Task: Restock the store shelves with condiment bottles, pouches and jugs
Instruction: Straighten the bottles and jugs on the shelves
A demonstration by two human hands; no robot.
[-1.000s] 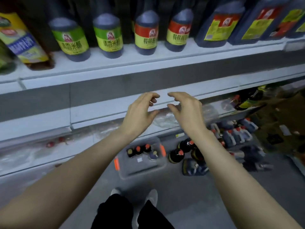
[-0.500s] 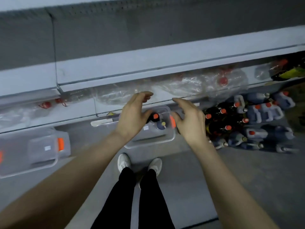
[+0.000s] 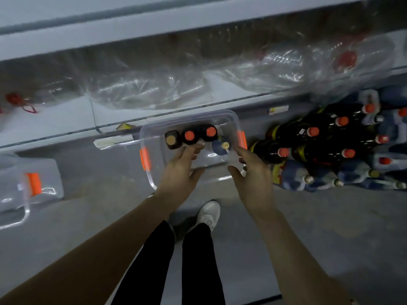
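While the bottles (image 3: 189, 135) are stood upright (caps up) at the far side of the clear bin (image 3: 154, 137), the left hand (image 3: 180, 170) and the right hand (image 3: 253, 179) are held open and empty just on their near side, the left one closer.

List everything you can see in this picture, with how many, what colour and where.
clear bin: one, clear with orange latches, on the floor below the shelf, centre.
bottles in the bin: four; two with red caps, one with a tan cap, one blue with a pale cap; along its far side.
second bin: one, clear with an orange latch, floor at left.
dark bottles: several, red caps, floor at right.
blue jugs: several, floor at far right.
wrapped packs: a few, clear film, on the bottom shelf.
shelf: one, grey-white, above the floor.
left hand: open, over the bin.
right hand: open, over the bin's right end.
legs: two, black trousers; one white shoe shows.
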